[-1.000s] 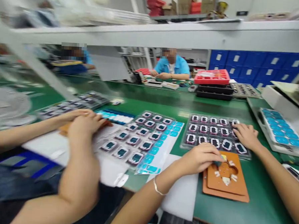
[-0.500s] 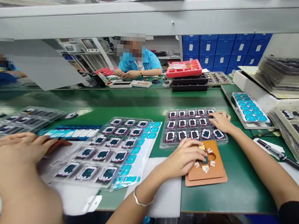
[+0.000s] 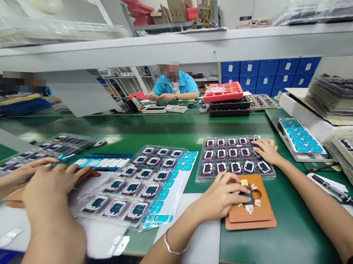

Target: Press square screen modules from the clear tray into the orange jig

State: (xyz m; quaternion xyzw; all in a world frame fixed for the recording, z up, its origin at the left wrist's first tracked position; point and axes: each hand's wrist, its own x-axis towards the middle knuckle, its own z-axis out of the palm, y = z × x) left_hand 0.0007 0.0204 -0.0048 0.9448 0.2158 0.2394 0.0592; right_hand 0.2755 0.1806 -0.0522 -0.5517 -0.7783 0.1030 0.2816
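My left hand (image 3: 220,192), with a silvery bangle at the wrist, lies on an orange fixture plate (image 3: 250,220). Its fingers stretch across the plate's cut-out and touch a dark green piece there; the thumb is mostly hidden. White tabs and a yellow patch surround the cut-out. My right hand (image 3: 267,151) reaches to the far right corner of a clear tray (image 3: 203,178) filled with rounded-square cases in pink and white with black windows. Its fingertips close on the corner case (image 3: 256,137), which sits slightly raised and tilted. Part of the case behind them is hidden.
A co-worker's hands (image 3: 55,181) hold something orange-brown at left, beside another clear tray (image 3: 135,212) of cases. Blue stickers (image 3: 163,194) lie under that tray. A sticker sheet (image 3: 302,136), a black pen (image 3: 333,187) and stacked trays (image 3: 341,97) are at right. Another person sits opposite.
The view has tilted up, so everything sits lower and further right. The corner case at my right fingertips has risen a little from its row. My left hand stays on the fixture plate.
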